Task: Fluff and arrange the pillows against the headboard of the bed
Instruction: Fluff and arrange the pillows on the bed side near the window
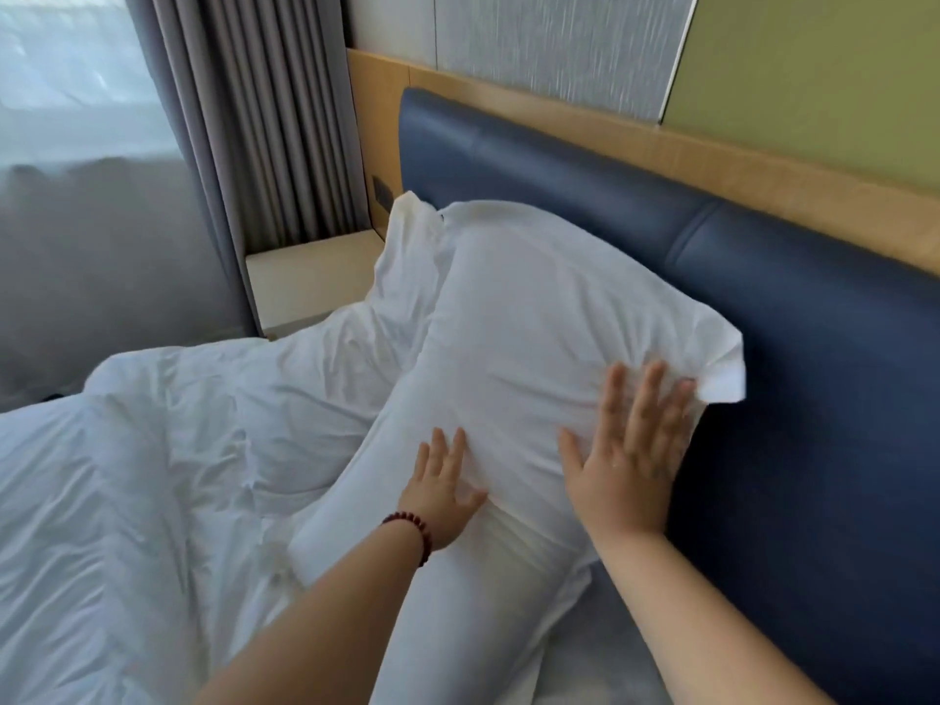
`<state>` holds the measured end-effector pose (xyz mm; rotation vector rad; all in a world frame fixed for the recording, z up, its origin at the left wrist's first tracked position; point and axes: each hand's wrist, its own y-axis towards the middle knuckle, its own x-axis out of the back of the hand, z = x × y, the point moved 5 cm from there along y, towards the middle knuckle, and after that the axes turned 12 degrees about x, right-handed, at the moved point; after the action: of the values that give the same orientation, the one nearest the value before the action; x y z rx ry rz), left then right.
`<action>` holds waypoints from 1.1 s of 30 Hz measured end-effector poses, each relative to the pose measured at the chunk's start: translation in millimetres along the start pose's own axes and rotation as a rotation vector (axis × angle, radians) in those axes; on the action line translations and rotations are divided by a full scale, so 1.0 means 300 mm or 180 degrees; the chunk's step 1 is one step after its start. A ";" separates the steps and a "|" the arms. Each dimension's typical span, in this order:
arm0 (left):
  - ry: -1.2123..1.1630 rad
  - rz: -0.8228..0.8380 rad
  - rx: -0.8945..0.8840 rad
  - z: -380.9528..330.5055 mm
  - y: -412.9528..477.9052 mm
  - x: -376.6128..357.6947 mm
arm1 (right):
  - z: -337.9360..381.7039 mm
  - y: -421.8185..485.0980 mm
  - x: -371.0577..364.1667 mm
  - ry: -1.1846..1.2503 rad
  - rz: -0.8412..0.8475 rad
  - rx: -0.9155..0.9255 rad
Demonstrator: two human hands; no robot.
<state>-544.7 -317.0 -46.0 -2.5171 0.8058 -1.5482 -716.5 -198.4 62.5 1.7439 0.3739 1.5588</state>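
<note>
A white pillow (519,323) leans against the blue padded headboard (763,277), its near corner sticking up at the right. My right hand (628,450) lies flat on the pillow's near end with the fingers spread and straight. My left hand (442,488), a dark red bead bracelet on its wrist, presses flat on the pillow's lower front edge. A second white pillow (412,262) shows behind the first one, farther along the headboard and mostly hidden.
A rumpled white duvet (152,475) covers the bed to the left. Beyond the bed stand a pale bedside ledge (310,282) and grey curtains (244,119). A wooden panel (712,165) runs above the headboard.
</note>
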 end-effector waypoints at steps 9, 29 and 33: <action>-0.1108 -0.0485 0.1812 0.379 -0.128 -0.156 | 0.027 -0.253 -0.111 0.1484 -0.0175 -0.1421; -0.4611 -0.0051 0.3162 0.581 -0.366 -0.517 | -0.002 -0.323 -0.219 0.3826 -0.0201 -0.3583; -0.5187 0.0015 0.2838 0.555 -0.433 -0.526 | -0.001 -0.316 -0.166 0.4036 -0.0154 -0.3458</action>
<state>-407.6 -164.7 -211.8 -1.9880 -0.1499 0.4151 -702.7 -167.3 -39.0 -0.1692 0.0743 2.0571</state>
